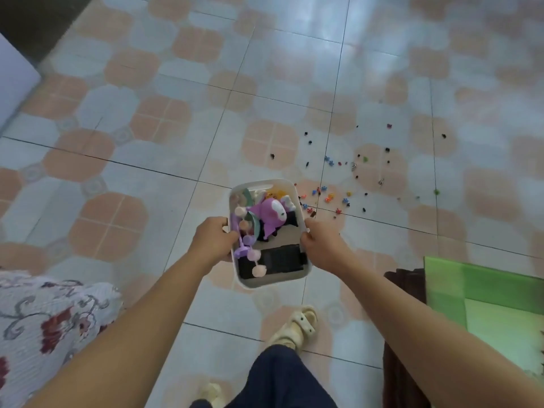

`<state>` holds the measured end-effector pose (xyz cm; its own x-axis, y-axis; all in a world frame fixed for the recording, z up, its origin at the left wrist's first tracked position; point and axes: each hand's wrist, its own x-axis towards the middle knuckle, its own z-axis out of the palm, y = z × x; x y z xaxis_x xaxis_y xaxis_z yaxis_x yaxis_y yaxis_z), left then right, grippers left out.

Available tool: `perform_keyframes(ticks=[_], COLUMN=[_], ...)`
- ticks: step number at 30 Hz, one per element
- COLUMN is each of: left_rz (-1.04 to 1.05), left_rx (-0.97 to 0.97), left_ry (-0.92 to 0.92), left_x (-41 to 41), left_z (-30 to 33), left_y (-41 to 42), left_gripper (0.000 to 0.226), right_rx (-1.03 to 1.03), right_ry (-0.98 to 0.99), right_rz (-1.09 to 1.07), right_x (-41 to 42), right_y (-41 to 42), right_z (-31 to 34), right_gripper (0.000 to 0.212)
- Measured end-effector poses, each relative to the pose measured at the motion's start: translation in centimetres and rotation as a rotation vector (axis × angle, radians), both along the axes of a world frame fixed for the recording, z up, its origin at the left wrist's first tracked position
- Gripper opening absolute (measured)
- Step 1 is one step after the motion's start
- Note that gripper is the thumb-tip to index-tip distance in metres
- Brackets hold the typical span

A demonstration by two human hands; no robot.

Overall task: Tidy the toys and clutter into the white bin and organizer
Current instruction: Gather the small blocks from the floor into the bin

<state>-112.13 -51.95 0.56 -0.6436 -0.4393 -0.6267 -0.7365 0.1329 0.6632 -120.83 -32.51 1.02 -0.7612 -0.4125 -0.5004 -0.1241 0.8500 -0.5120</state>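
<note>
The left hand (213, 237) grips the left rim of the white bin (300, 273), and the fingers curl over the edge. The bin is held above the floor (147, 113), between both hands. Inside lie a purple beaded toy (244, 245), a purple plush (272, 214) and a black object (279, 260). The right hand (319, 244) pinches the right rim. The bin looks quite full, so I think a tilt can make the beaded toy slip out. Small colourful pieces (347, 184) are scattered on the floor at the right; stepping on them is possible.
</note>
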Motion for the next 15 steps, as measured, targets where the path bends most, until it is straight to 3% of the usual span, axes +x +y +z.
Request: perform_keyframes(ticks=[9, 15], left_rz=[0.026, -0.041], left_rx=[-0.014, 0.009], left_ry=[-0.002, -0.049], left_x=[-10.7, -15.2], left_z=[-15.0, -28.8], left_y=[-1.5, -3.4], left_gripper=[0.018, 0.019], right_rx=[0.031, 0.100], right_ry=[0.033, 0.041], right_rz=[-0.012, -0.022], right_x=[-10.9, -14.8], right_y=[-1.6, -3.4], right_z=[-13.9, -27.6], right_gripper=[0.021, 0.020])
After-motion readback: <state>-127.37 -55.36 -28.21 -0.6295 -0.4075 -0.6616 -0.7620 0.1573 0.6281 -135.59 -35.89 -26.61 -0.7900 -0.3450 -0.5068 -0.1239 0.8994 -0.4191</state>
